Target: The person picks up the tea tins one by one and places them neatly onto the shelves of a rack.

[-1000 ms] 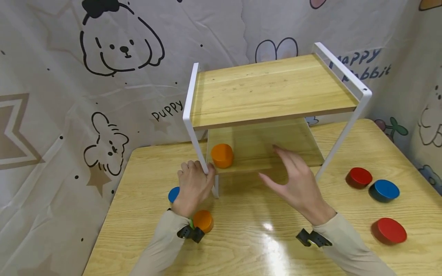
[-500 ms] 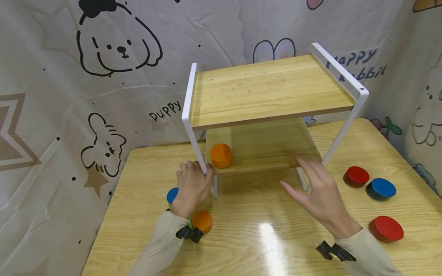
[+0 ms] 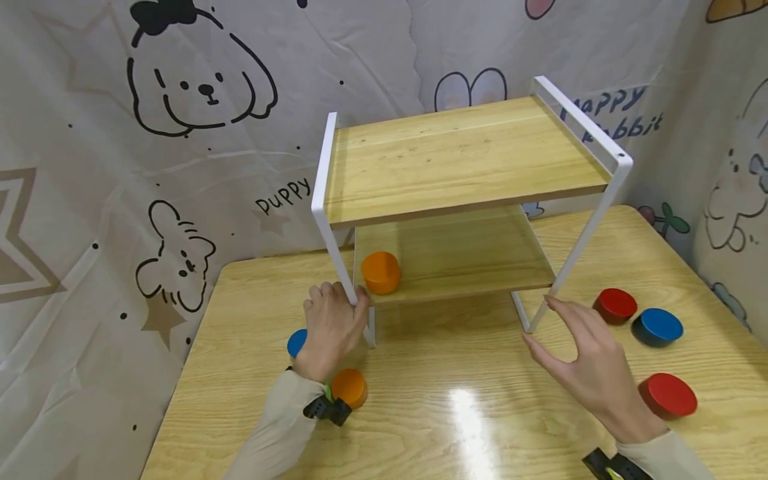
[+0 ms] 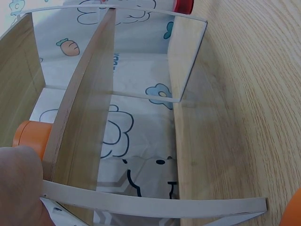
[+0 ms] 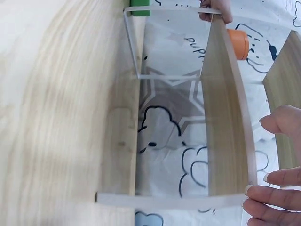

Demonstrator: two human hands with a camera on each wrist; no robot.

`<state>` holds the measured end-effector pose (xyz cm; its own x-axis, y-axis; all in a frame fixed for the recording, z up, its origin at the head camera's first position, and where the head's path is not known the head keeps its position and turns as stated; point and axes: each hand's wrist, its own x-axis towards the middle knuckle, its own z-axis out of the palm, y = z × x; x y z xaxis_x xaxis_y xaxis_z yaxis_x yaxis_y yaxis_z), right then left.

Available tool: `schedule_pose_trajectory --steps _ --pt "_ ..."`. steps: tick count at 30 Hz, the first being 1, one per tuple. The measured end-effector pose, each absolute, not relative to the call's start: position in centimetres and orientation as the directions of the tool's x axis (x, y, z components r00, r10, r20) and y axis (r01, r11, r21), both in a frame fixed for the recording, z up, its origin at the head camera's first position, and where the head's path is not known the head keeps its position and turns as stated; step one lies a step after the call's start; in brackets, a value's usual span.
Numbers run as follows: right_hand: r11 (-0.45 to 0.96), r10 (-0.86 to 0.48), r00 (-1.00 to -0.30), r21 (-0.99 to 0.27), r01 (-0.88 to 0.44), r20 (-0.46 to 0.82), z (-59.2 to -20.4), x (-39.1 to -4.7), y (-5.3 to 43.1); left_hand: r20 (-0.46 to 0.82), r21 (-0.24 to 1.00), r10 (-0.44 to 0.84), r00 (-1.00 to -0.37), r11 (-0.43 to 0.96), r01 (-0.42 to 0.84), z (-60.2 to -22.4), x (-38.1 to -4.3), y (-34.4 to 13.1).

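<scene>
A two-tier wooden shelf rack with white metal frames stands on the table. My left hand grips its left front leg at the height of the lower board, fingers curled at the leg. Just beside that hand, on the left end of the lower board, sits an orange round block. At the right front leg is my right hand, thumb and fingers spread apart, fingertips right at the leg. In the right wrist view those fingers overlap the end of the lower board, holding nothing.
Right of the rack lie a red disc, a blue disc and another red disc. A blue disc and an orange disc lie around my left wrist. A printed cloth hangs behind the table.
My right hand has moved rightward, from in front of the lower board to the right front leg. The left hand keeps its grip on the left leg. The orange block stays on the board.
</scene>
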<state>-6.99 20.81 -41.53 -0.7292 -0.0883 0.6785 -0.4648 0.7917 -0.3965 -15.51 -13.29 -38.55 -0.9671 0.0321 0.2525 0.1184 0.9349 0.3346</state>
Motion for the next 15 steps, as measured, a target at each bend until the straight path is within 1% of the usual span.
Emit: schedule_pose_trajectory --steps 5,10,15 --pt "0.807 -0.067 -0.740 -0.399 -0.435 0.670 -42.4 -6.5 22.5 0.244 0.339 0.035 -0.969 0.933 0.119 -38.5 -15.5 -13.3" --pt "0.821 -0.051 -0.751 -0.400 -0.407 0.658 -43.4 -6.1 25.3 0.221 0.351 0.030 -0.975 0.930 0.108 -38.6 -15.5 -13.2" --pt "0.864 -0.010 -0.786 -0.390 -0.317 0.618 -44.8 -5.0 27.8 0.214 0.341 0.030 -0.976 0.934 0.104 -38.6 -15.6 -13.3"
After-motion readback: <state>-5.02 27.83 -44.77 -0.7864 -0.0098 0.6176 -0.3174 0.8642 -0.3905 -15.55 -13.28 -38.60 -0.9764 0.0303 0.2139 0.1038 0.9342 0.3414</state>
